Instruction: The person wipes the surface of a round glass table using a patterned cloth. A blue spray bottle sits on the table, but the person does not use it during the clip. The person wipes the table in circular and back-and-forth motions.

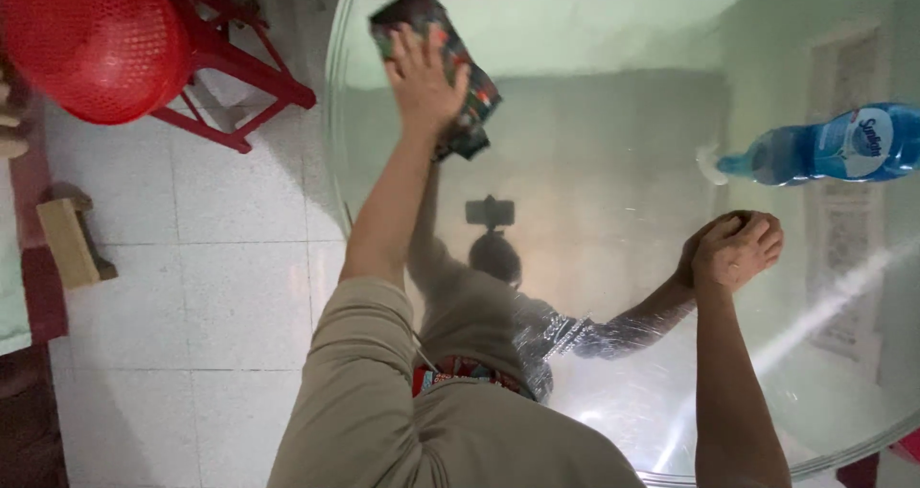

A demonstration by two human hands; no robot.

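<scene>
Left hand (425, 78) flat on dark patterned cloth (450, 61), far edge of round glass tabletop (613, 162); right hand (738, 248) fisted, empty; streaks remain, so roughly midway I'd say

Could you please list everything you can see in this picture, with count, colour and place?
Glass table: one, round, clear and reflective, filling the right side.
Cloth: one, dark with a mixed pattern, on the glass near its far left edge, under the left hand.
Bottle: one, blue plastic with a pale cap, lying on its side on the glass at the right.
Basket: one, red mesh, top left.
Stool: one, red frame, under the basket.
Wooden block: one, light brown, on the floor at the left.
Tiled floor: pale tiles, left side.
Left hand: flat on the cloth.
Right hand: closed in a fist, resting on the glass.
</scene>
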